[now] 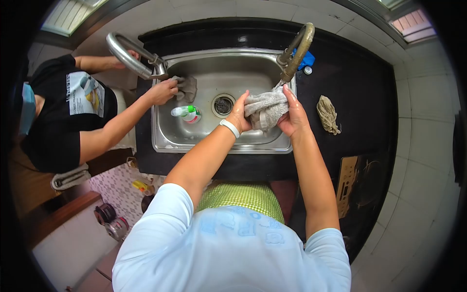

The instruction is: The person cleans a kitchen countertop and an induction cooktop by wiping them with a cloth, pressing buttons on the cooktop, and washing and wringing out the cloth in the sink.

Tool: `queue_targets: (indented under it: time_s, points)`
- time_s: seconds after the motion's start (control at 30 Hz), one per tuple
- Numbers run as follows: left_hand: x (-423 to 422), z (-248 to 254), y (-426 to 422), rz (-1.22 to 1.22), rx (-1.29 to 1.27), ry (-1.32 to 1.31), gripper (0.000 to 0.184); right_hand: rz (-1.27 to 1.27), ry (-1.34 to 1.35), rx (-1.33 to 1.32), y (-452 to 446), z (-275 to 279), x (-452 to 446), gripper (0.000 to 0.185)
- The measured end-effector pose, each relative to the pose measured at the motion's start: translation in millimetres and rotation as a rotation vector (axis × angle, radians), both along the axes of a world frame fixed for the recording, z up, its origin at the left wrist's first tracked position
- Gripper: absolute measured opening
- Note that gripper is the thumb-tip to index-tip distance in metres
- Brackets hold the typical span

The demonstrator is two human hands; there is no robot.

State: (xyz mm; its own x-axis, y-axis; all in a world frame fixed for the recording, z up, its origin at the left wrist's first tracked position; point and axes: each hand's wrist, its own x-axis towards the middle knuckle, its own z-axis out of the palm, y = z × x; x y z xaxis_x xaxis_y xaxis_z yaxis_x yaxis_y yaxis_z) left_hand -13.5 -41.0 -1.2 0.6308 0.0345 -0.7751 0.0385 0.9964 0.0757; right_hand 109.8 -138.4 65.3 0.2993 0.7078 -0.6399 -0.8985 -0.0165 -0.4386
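Observation:
A wet grey cloth [266,108] is stretched between my two hands over the right part of the steel sink [204,61]. My left hand [238,113] grips its left side, with a white band on the wrist. On its right side, my right hand [295,114] holds the cloth, thumb uppermost. Just above the cloth is the mouth of the right tap [296,53], and water seems to run onto it. The drain [224,105] lies left of my left hand. A clear bottle with a green cap [187,114] lies in the basin.
At the left, another person's hand [164,91] holds a grey-brown cloth [186,89] under the left tap [131,56]. A crumpled beige cloth [328,115] lies on the black counter [360,104] to the right. Behind the right tap sits a blue object [305,59]. A cooktop [360,185] is nearer, at right.

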Motion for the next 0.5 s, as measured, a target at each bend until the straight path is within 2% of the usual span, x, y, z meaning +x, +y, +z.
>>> queue_targets:
  time_s: [0.03,0.1,0.13,0.17,0.23,0.27,0.3,0.37,0.5]
  points:
    - [6,-5,-1,0.128,-0.096,-0.128,0.048,0.019,-0.011,-0.01,0,-1,3,0.027]
    - [11,-12,6,0.208,-0.109,-0.221,0.043,0.053,-0.403,-0.176,0,-5,9,0.029]
    - [13,-14,7,0.27,-0.113,-0.301,0.039,-0.011,-0.603,-0.154,0,-5,6,0.033]
    - [14,-16,8,0.291,-0.114,-0.307,0.039,0.009,-0.61,-0.152,1,-14,2,0.033]
    - [20,2,8,0.351,-0.009,-0.235,0.033,0.021,-1.249,-0.338,1,-30,-8,0.037]
    - [25,6,7,0.419,-0.048,-0.182,0.032,0.061,-1.547,-0.239,1,-30,-19,0.037]
    - [31,0,7,0.448,-0.115,-0.191,0.031,0.054,-1.424,-0.119,5,-27,-37,0.028]
    - [26,-59,13,0.171,-0.014,-0.646,0.031,0.123,-1.801,-0.115,11,-27,-59,0.021]
    - [17,-32,11,0.18,0.178,-0.423,0.03,-0.009,-1.88,-0.2,24,-25,-67,0.015]
